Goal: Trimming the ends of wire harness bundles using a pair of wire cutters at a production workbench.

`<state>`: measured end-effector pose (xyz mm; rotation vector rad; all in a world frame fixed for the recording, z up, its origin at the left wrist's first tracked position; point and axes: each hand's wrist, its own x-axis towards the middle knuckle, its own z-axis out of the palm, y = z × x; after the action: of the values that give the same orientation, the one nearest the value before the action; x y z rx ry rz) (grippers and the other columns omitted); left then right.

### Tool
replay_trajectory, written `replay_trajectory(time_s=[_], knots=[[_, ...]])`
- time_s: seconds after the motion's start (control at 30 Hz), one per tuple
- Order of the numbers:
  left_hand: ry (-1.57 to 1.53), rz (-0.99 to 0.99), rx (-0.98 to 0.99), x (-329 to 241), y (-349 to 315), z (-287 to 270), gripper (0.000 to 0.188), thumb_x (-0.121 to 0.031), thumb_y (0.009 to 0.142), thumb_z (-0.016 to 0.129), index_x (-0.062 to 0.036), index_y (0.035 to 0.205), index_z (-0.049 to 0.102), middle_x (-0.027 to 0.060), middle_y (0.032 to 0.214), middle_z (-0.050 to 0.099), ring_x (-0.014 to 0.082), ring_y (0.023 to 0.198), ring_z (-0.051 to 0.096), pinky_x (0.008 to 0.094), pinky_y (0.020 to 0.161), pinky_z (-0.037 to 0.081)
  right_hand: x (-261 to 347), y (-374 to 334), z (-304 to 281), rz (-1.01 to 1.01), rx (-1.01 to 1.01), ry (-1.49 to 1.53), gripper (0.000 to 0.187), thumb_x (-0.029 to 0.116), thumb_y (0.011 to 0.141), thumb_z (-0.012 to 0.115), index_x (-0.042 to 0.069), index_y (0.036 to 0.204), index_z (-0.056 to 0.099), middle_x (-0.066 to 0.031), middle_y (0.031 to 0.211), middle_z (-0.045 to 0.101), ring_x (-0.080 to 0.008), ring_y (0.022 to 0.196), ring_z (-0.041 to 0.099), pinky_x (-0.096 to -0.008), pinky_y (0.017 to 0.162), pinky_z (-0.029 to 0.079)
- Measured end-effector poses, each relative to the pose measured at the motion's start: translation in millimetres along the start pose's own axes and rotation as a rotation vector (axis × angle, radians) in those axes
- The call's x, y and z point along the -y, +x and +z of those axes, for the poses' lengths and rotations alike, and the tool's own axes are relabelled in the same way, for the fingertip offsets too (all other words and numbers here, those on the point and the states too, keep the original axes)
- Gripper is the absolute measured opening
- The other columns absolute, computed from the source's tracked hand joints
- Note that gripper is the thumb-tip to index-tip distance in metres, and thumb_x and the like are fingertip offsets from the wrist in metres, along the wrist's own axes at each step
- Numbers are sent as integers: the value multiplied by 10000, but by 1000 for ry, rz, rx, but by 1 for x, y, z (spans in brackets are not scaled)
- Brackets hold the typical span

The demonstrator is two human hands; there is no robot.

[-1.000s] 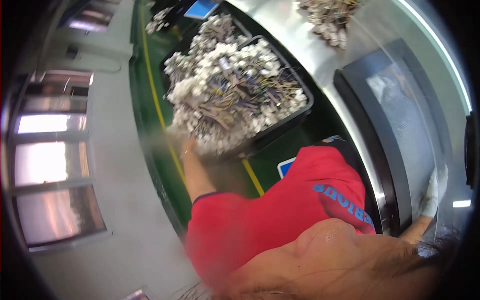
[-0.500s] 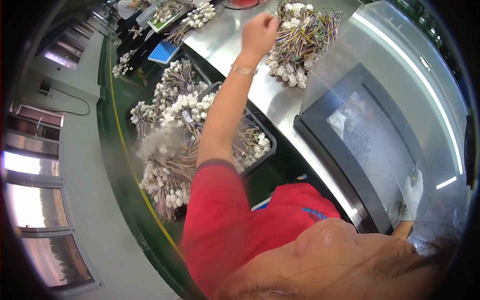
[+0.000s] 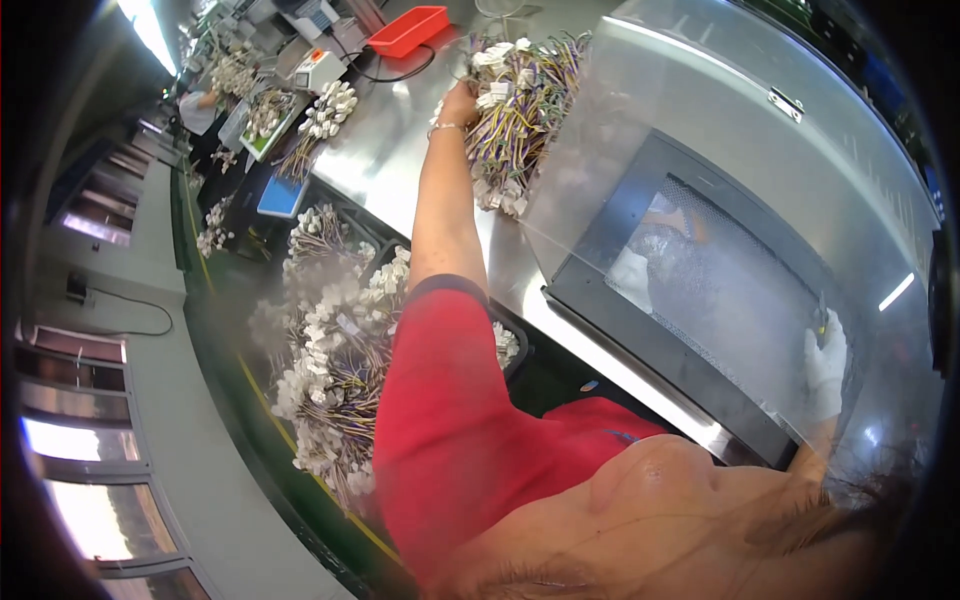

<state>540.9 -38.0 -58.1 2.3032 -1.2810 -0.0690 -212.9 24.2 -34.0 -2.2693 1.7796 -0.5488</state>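
A large pile of wire harnesses point(image 3: 525, 125) with white connectors and yellow, purple and dark wires lies on the steel bench. My left hand point(image 3: 459, 106) is at its left edge, fingers curled in against the white connectors. What they hold, if anything, is hidden. My right hand point(image 3: 824, 365), in a white glove, is under a transparent hood point(image 3: 690, 75), over a dark-framed panel point(image 3: 605, 240) with a mesh surface. A slim dark and yellow item point(image 3: 822, 318) sticks up from its closed fingers, too small to name.
Beside the bench, black crates overflow with more harnesses point(image 3: 345, 350). A red tray point(image 3: 408, 31) and a black cable lie on the bench's far part. Left of the bench are a blue flat item point(image 3: 281, 196) and another harness bunch point(image 3: 328, 110). A person point(image 3: 198, 110) works far off.
My left hand has come down from above the bench to the left edge of the harness pile. The view has shifted, and my gloved right hand now shows more fully under the hood.
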Motion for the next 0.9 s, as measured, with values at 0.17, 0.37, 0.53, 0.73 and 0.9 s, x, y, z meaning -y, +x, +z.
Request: replay_trajectory(time_s=[0.17,0.37,0.53,0.73,0.9], knots=[[281,-136,-407,-28,-37,-21,380,-367,775,636,-76,1014,686,207,1037,657,375,982,623,461,844,487,-12,-4,7,30,7,1,474,136,819,579,21,1271,493,-173,1229,557,-307,1173,511,-369,1004,374],[-949,-471,-810,40,-55,-128,344,-272,773,717,59,848,661,166,830,695,213,628,658,363,611,512,-14,2,7,2,3,7,508,172,853,592,4,1312,457,-183,1300,517,-304,1232,476,-360,1041,351],[-187,54,-637,-31,-158,-203,420,-359,804,683,60,804,658,159,724,683,291,640,656,384,613,502,17,0,-10,76,83,13,465,163,871,551,31,1309,470,-177,1262,554,-293,1205,507,-354,1013,371],[-59,23,-562,-7,-180,-230,478,-436,803,675,41,819,663,200,734,659,345,735,651,419,674,494,16,-2,-15,-32,92,20,454,186,882,534,50,1310,470,-180,1280,538,-312,1211,497,-362,1019,370],[-899,20,-429,-93,-263,-267,254,-270,912,615,-74,753,583,45,614,535,151,568,511,308,538,416,17,-5,-16,-28,122,31,456,189,874,540,64,1308,473,-172,1285,534,-314,1210,495,-364,1020,376]])
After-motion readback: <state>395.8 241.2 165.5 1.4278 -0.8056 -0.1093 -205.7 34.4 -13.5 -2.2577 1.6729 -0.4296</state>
